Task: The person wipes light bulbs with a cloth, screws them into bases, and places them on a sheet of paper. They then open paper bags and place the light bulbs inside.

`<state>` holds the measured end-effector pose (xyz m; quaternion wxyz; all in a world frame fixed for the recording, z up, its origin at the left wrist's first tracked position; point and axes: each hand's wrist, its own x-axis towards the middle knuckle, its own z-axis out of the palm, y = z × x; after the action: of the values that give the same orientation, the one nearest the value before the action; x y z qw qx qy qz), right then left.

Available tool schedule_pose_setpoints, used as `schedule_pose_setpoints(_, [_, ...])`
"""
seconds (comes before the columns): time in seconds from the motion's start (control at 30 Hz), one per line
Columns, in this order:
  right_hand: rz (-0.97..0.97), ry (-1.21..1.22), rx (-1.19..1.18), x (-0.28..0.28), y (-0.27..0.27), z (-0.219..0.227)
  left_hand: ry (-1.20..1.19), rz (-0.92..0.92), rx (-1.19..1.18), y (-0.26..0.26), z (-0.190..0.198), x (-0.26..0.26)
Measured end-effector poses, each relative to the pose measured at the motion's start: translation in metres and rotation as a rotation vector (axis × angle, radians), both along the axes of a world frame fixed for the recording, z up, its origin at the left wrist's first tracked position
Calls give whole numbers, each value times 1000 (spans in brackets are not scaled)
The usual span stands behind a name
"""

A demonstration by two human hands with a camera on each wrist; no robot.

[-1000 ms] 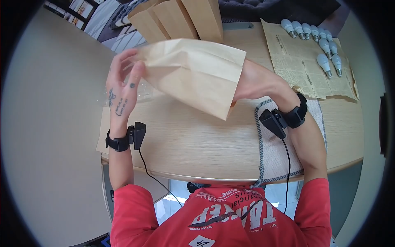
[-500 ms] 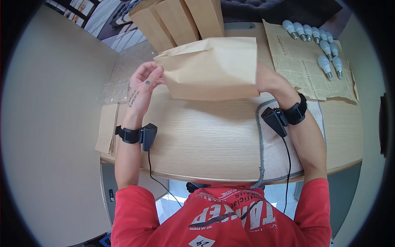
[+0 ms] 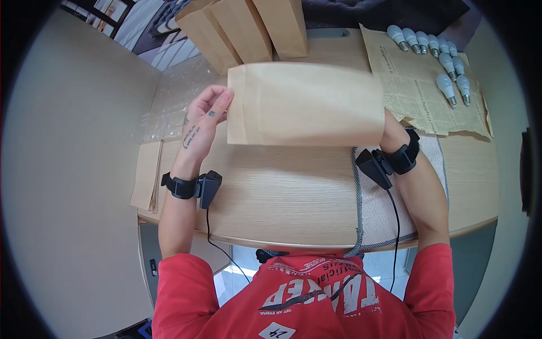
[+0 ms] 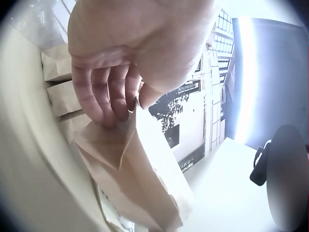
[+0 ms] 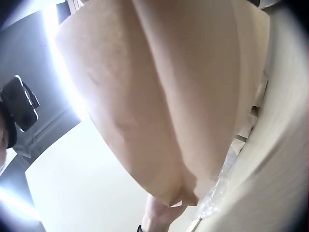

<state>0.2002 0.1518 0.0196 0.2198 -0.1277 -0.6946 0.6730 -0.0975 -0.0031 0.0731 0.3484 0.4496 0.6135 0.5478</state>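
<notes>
A brown paper bag [image 3: 307,104] is held sideways above the table, its folded bottom end to the left. At that end my left hand [image 3: 206,116] pinches the edge between thumb and fingers; the left wrist view shows the fingers curled over a creased corner. My right wrist [image 3: 397,135] reaches to the bag's right end, and the bag hides the right hand beyond it. In the right wrist view the bag [image 5: 159,96] fills most of the picture, and my left hand [image 5: 159,212] appears at its far end.
Several paper bags [image 3: 243,31] stand upright at the back. Light bulbs [image 3: 445,87] lie on printed brown paper [image 3: 395,90] at the back right. A white cloth [image 3: 381,214] lies front right, flat paper bags [image 3: 145,175] at the left edge, clear bubble wrap [image 3: 175,101] behind them.
The bag has turned level and shifted right, its sides looking flatter and smoother. My left hand has moved right and now pinches its end; the right arm has barely moved.
</notes>
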Motion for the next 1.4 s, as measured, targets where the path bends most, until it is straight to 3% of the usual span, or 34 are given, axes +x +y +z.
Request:
schedule_pose_setpoints(0.13, [5, -18, 73, -2, -7, 7, 15, 61, 38, 1, -2, 5])
schedule_pose_setpoints(0.43, [58, -113, 401, -17, -29, 30, 332, 163, 119, 5, 4, 28])
schedule_pose_setpoints(0.67, [283, -349, 431, -31, -17, 61, 350, 263, 74, 3, 6, -1])
schedule_pose_setpoints(0.83, [471, -120, 57, -40, -6, 81, 188, 337, 6, -2, -6, -43])
schedule_pose_setpoints(0.93, [315, 39, 131, -43, -4, 74, 145, 336, -42, -5, -18, -59])
schedule_pose_setpoints(0.97, [235, 62, 264, -45, -9, 74, 144, 330, -59, -6, -21, -61])
schedule_pose_setpoints(1.0, [152, 85, 396, -46, -13, 75, 211, 317, -99, -6, -22, -61])
schedule_pose_setpoints(1.07, [95, -90, 510, -44, -4, 81, 346, 290, -180, -5, -21, -54])
schedule_pose_setpoints(1.17, [18, -145, 589, -44, 7, 77, 1028, 398, -192, 2, -4, -31])
schedule_pose_setpoints(1.27, [-22, -175, 591, -40, 15, 74, 1146, 371, 180, 16, 19, -2])
schedule_pose_setpoints(1.4, [12, -24, 612, -36, 23, 68, 1044, -19, 257, 38, 47, 47])
